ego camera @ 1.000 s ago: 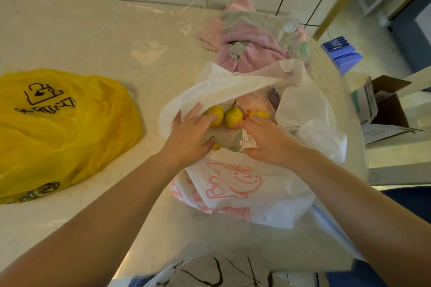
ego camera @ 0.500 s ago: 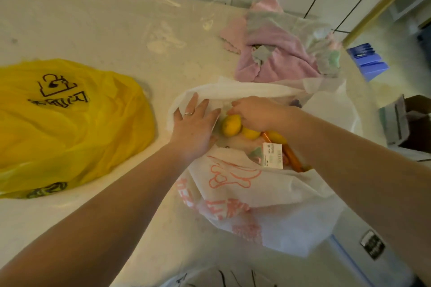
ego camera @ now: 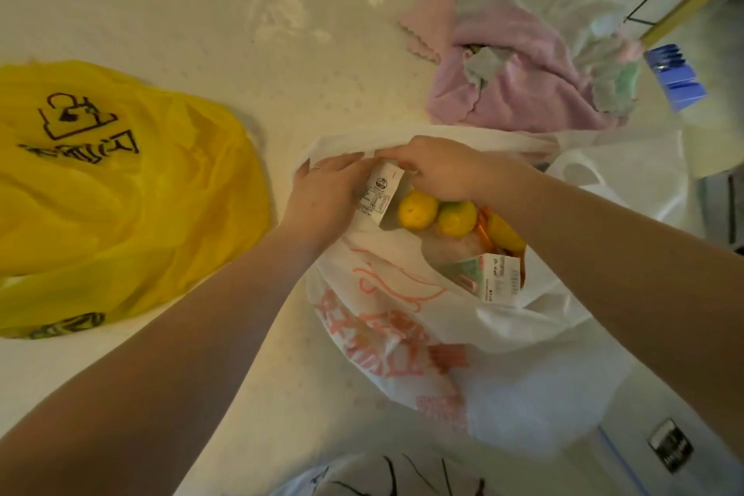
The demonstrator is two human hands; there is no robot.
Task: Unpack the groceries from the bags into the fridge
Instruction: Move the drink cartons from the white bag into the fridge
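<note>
Head camera looks down on your pale countertop (ego camera: 169, 4), where the yellow bag (ego camera: 112, 189) lies slumped at the left, well apart from the work. Just right of centre sits the white bag (ego camera: 463, 354) with pink print, its mouth open toward you and a heap of pink cloths (ego camera: 531, 68) beyond it. Your left hand (ego camera: 322, 197) lies with fingers fairly straight against the bag's far rim and the side of a small printed carton (ego camera: 380, 193). Your right hand (ego camera: 439, 169) curls over the carton's top and pinches it, though the fingertips are hidden, so how firm the hold is stays unclear. Inside the bag, beside the carton, rest three yellow citrus fruits (ego camera: 416, 209), something orange, and a second carton (ego camera: 491, 278) nearer you. The held carton looks light and stiff but easily dented, so take it by its flat sides. The fruits are smooth and apt to roll: cup each one whole.
</note>
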